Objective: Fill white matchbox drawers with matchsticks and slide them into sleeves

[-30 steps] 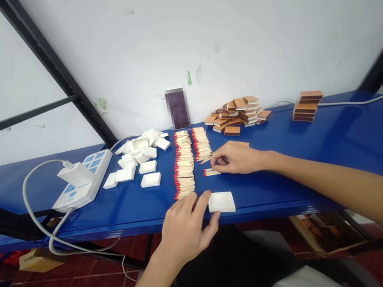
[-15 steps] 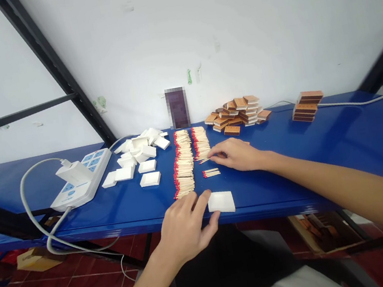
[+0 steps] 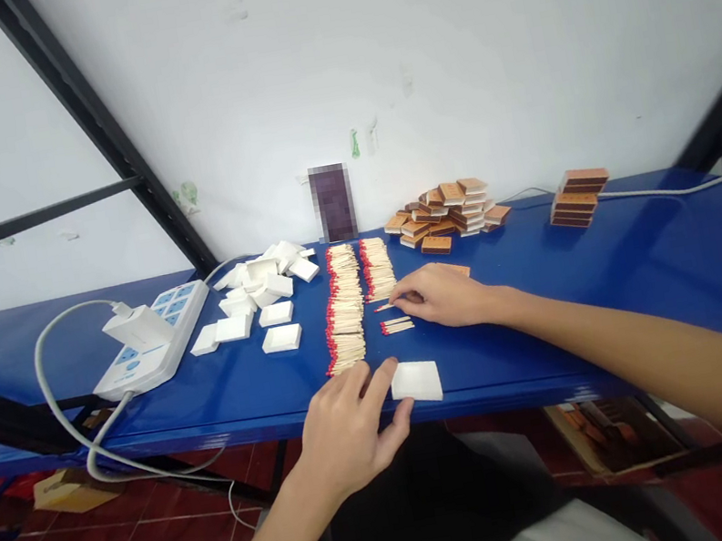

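Note:
My left hand (image 3: 345, 425) holds a white matchbox tray (image 3: 417, 381) by its left side, index finger and thumb at the corners, near the shelf's front edge. My right hand (image 3: 445, 295) pinches a red-tipped matchstick (image 3: 382, 308) just above the blue surface; whether more sticks are in the pinch is hidden. Right below that hand lies a small group of matchsticks (image 3: 398, 325). A short row of matchsticks (image 3: 377, 268) extends behind it, with a longer row (image 3: 345, 310) to the left. All show red heads pointing left.
White trays (image 3: 259, 283) are heaped at the left, beside a power strip (image 3: 152, 342) with a plugged-in charger. Brown matchbox sleeves (image 3: 451, 209) form a pile at the back right. Farther right stands a stack of matchboxes (image 3: 576, 199). One sleeve (image 3: 454, 270) lies partly behind my right hand.
My right hand has shifted slightly down and left with the matchstick, and a sleeve behind it shows more. My left hand stays on the tray.

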A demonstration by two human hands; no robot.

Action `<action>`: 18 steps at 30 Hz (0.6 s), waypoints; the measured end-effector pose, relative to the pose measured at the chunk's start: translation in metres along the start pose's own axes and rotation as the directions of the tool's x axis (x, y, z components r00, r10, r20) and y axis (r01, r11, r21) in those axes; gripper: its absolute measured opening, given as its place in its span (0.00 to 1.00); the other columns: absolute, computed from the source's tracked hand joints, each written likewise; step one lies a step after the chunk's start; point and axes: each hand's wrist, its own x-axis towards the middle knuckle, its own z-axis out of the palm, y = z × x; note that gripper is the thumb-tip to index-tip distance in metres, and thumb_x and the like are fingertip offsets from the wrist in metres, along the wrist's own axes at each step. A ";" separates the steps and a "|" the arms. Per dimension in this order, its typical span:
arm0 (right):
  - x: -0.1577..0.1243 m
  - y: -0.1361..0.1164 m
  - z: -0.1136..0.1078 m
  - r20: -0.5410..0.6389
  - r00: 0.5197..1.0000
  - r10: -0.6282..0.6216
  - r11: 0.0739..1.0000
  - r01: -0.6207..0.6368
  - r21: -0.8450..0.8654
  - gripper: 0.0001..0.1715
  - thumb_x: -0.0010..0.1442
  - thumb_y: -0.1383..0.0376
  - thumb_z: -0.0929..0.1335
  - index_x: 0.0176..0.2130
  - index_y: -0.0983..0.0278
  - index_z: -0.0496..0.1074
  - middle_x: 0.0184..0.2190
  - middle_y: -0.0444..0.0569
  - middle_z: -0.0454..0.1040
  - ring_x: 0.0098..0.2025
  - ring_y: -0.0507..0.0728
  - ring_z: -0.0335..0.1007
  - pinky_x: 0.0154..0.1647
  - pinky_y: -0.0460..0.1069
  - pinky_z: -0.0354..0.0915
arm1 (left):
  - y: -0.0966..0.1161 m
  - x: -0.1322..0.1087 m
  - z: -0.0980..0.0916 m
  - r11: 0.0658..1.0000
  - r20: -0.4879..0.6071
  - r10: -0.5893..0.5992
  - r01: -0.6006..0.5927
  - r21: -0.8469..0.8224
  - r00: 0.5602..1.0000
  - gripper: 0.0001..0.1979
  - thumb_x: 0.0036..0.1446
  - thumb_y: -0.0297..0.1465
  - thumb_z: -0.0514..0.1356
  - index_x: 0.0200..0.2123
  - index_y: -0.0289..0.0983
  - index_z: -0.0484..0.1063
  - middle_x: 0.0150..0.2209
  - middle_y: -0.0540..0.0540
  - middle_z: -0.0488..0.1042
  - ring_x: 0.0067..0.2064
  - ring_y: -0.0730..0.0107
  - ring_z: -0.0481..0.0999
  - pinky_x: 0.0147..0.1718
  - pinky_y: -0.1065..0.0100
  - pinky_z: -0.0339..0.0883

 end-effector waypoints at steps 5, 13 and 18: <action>-0.001 -0.003 -0.002 0.002 0.999 0.042 0.999 -0.042 -0.014 0.11 0.61 0.64 0.66 0.38 0.61 0.79 0.27 0.44 0.77 0.27 0.51 0.66 0.28 0.47 0.50 | 0.000 0.001 0.000 1.000 -0.004 0.000 0.000 0.007 1.000 0.17 0.67 0.39 0.52 0.54 0.36 0.67 0.35 0.44 0.72 0.33 0.61 0.74 0.31 0.62 0.71; -0.003 -0.003 -0.004 0.039 0.999 -0.013 1.000 0.013 -0.006 0.13 0.63 0.64 0.65 0.40 0.60 0.80 0.33 0.46 0.81 0.33 0.54 0.73 0.32 0.46 0.56 | 0.000 0.001 0.000 1.000 0.002 -0.002 0.002 0.005 1.000 0.17 0.67 0.38 0.52 0.54 0.37 0.66 0.35 0.44 0.72 0.33 0.61 0.74 0.30 0.62 0.71; -0.005 -0.005 -0.005 0.057 0.995 -0.080 0.994 0.083 -0.068 0.17 0.63 0.66 0.64 0.46 0.60 0.79 0.36 0.46 0.82 0.36 0.55 0.76 0.32 0.47 0.56 | 0.000 0.000 -0.001 1.000 0.000 -0.004 0.004 0.002 1.000 0.17 0.67 0.38 0.52 0.54 0.36 0.67 0.36 0.44 0.72 0.33 0.60 0.75 0.30 0.61 0.71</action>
